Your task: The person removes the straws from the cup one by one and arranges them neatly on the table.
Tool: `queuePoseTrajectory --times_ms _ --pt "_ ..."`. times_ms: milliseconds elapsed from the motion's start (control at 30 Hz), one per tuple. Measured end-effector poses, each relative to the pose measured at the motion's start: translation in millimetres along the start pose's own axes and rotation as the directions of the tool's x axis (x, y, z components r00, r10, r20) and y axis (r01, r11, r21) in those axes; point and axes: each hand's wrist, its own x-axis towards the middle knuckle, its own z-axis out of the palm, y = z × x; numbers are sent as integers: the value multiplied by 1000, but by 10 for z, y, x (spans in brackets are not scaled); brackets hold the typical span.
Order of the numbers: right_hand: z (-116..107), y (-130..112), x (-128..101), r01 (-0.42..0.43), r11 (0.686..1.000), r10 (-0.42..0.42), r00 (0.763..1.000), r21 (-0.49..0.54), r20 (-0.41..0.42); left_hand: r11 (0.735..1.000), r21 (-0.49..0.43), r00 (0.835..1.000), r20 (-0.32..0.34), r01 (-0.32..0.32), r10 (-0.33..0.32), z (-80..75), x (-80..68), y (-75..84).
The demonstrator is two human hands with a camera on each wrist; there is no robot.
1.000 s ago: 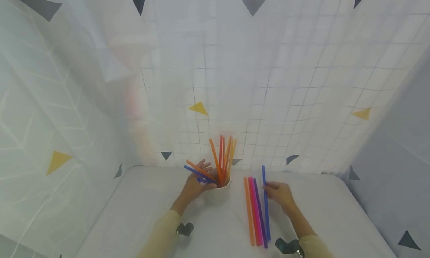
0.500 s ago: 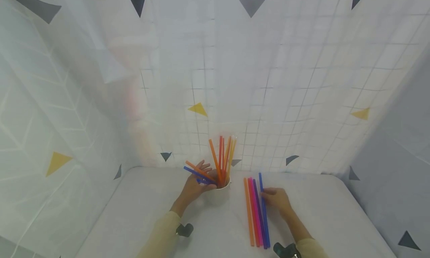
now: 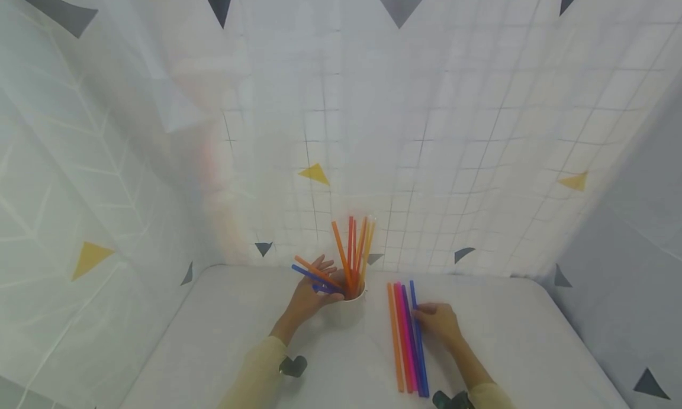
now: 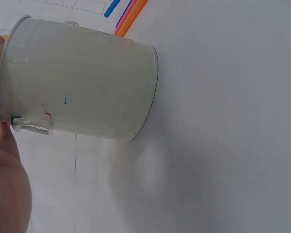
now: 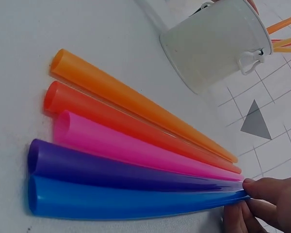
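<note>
A white metal cup (image 3: 347,307) of thin orange straws (image 3: 354,249) stands left of four wide straws on the white bench (image 3: 224,332). The right hand (image 3: 438,323) pinches a wide blue plastic straw (image 3: 417,338) lying flat beside them; the left hand (image 3: 308,293) grips the cup.

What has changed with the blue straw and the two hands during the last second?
The right hand drew the blue straw toward the person and laid it beside the purple straw, its near end level with the row; the fingers still pinch it. The left hand stayed at the white cup, and the other straws did not move.
</note>
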Motion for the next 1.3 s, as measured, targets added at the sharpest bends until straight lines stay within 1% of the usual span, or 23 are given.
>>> queuePoseTrajectory --times_ms 200,333,567,933,1000,1133,1300 --pt "23 -9 -12 2 1000 -2 1000 -25 -14 1000 -1 1000 -8 -11 11 7 -16 29" --pt "26 -34 -37 3 1000 -4 1000 -27 -20 1000 -14 1000 -11 0 0 12 -18 26" --pt "19 -64 -63 39 999 -40 999 -28 -34 1000 -17 1000 -5 11 -11 14 -19 35" --pt "14 -71 -72 12 1000 -12 999 -7 -38 1000 -13 1000 -2 -3 3 9 -18 39" --pt "11 -81 -74 23 1000 -23 998 -11 -52 1000 -11 1000 -2 -3 3 12 -17 32" --pt "-3 -149 -74 63 998 -60 995 27 -79 1000 -15 1000 -4 -2 2 14 -18 29" --pt "-14 -363 -103 127 987 -118 989 96 -87 1000 -21 1000 -10 11 -11 11 -26 33"
